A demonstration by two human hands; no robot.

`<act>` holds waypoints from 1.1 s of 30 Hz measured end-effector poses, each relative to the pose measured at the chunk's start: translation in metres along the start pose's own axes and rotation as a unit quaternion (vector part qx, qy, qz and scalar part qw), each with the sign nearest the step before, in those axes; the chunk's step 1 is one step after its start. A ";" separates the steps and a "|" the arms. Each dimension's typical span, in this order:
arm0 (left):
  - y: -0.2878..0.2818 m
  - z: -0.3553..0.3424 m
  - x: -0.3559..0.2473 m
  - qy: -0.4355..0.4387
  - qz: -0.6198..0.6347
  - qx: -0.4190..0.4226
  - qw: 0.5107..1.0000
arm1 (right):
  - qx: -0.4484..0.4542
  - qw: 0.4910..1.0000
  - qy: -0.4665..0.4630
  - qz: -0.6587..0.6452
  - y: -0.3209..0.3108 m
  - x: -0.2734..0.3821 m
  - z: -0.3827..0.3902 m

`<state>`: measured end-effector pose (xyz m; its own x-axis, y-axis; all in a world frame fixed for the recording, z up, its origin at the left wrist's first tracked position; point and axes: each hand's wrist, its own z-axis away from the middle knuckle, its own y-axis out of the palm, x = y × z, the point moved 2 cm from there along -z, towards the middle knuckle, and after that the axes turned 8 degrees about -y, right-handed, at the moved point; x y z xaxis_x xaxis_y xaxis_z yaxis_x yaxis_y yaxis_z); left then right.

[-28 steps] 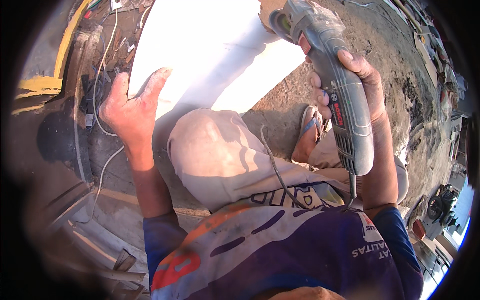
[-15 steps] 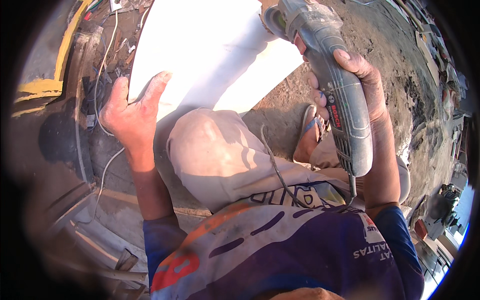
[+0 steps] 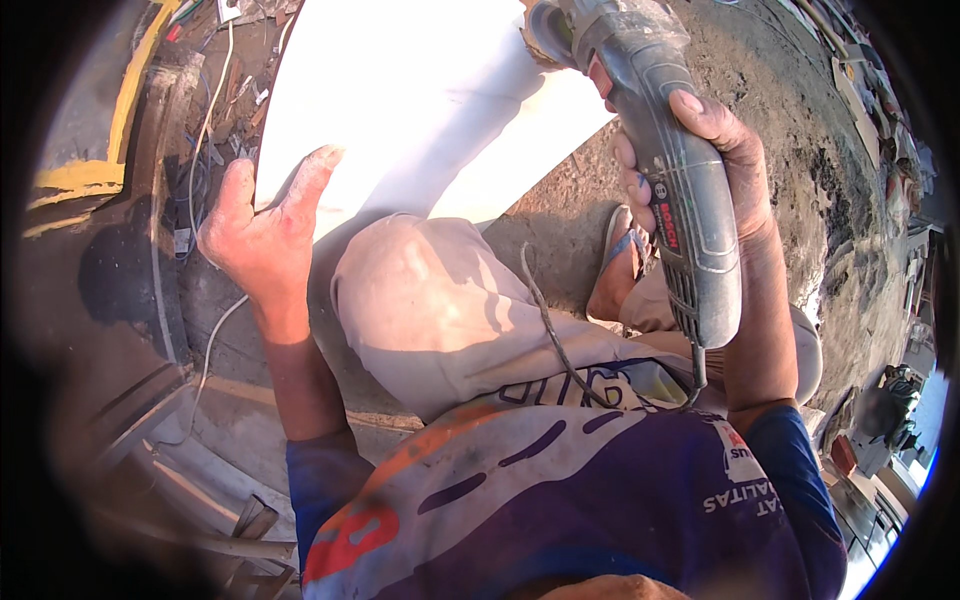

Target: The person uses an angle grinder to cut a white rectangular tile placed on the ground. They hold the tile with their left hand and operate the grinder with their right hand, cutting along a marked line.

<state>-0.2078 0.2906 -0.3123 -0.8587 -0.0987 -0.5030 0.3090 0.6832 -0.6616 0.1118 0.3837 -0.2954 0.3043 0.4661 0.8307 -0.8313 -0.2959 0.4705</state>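
Observation:
My right hand (image 3: 725, 135) is wrapped round the dark body of an angle grinder (image 3: 690, 210), held upright over my lap. Its disc end (image 3: 550, 35) is at the top, against or just above a large white panel (image 3: 380, 90); which of the two I cannot tell. Dust coats the grinder, and its cord (image 3: 548, 330) loops down across my trousers. At the panel's near left corner my left hand (image 3: 262, 225) grips the edge, the thumb lying on top and another finger outside the edge. The remaining fingers are hidden.
My bent knee (image 3: 410, 290) sits below the panel, and a sandalled foot (image 3: 620, 265) rests on the rough ground. A white cable (image 3: 205, 130) runs along the left among scraps. A yellow-edged dark frame (image 3: 125, 110) stands at far left. Clutter lines the right side.
The grinder and my right hand have shifted very slightly. My left hand stays at the panel's edge.

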 end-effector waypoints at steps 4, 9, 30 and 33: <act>-0.002 0.001 -0.002 -0.004 -0.003 0.010 1.000 | -0.002 1.000 0.017 -0.001 -0.005 -0.003 0.002; -0.003 0.003 0.005 0.003 0.014 0.004 1.000 | -0.027 0.999 0.024 0.004 -0.007 -0.008 0.004; -0.003 0.003 0.003 -0.009 0.010 0.001 1.000 | -0.035 0.998 0.012 0.052 -0.003 -0.006 0.007; -0.005 0.004 0.001 -0.012 0.003 -0.002 1.000 | -0.060 0.996 0.027 0.066 -0.006 -0.006 0.008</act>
<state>-0.2085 0.2841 -0.3122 -0.8468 -0.1111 -0.5202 0.3133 0.6862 -0.6565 0.1189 0.3764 -0.3010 0.1665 0.4746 0.8643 -0.9127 -0.2575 0.3172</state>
